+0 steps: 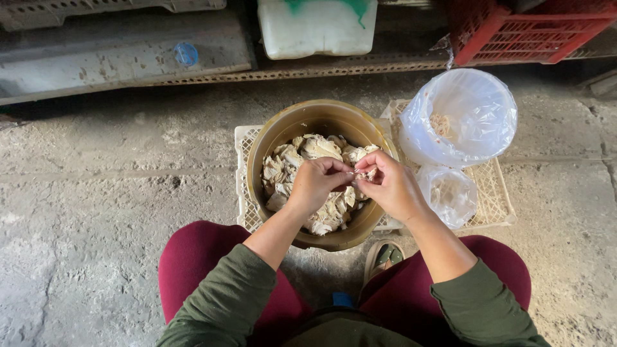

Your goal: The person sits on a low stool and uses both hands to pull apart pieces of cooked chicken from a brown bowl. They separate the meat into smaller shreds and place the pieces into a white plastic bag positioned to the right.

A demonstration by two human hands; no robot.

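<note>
Pale scraps fill the brown bowl [267,144] below your hands. Your left hand [315,183] and right hand [389,186] both pinch one small piece [354,172], possibly shell; the view is too small to tell. Keep fingertips close, pull apart gently, work above the bowl.

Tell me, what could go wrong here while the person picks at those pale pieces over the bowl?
Both hands, left and right, pinch one small piece above the bowl; a slip could drop it past the rim onto the dirty concrete floor. The open plastic bag stands loosely on the crate and might tip if an elbow brushes it. The bowl sits close to the crate's front edge, so a knee nudge could shift it.
</note>
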